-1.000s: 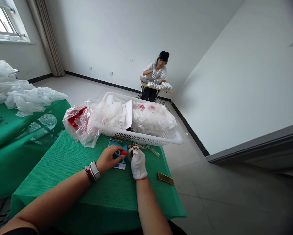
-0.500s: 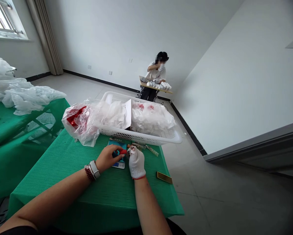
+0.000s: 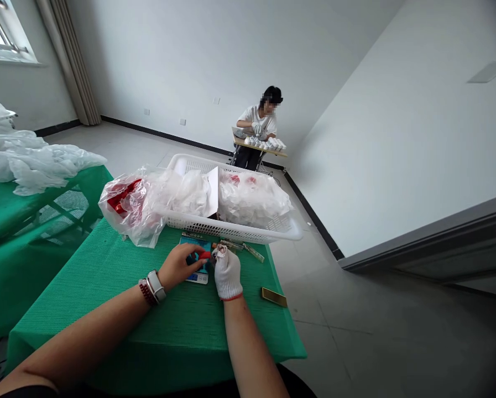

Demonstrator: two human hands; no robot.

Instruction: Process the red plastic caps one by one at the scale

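Observation:
My bare left hand [image 3: 180,267], with a wristwatch and a beaded bracelet, pinches a small red piece [image 3: 205,255] above a blue digital scale [image 3: 197,278]. My right hand [image 3: 226,273] wears a white knit glove with a red cuff. Its bunched fingertips press close against the red piece, and what they hold is hidden. The scale's blue top is mostly covered by my left hand. Beyond the hands lie slender green-and-metal strips [image 3: 252,252]. A flat gold strip [image 3: 273,297] rests on the green table [image 3: 106,276] to the right of my right hand.
A white plastic basket [image 3: 231,235] at the table's far edge holds a bag of white items [image 3: 251,202]. A clear bag with red contents [image 3: 127,207] hangs over its left end. A second green table [image 3: 7,221] carries plastic film [image 3: 32,160]. A seated co-worker [image 3: 258,121] works far off.
The whole view has shifted slightly, with the scene sliding left and up. My hands stay together at the red piece. The co-worker's hand has come down from the face to the desk.

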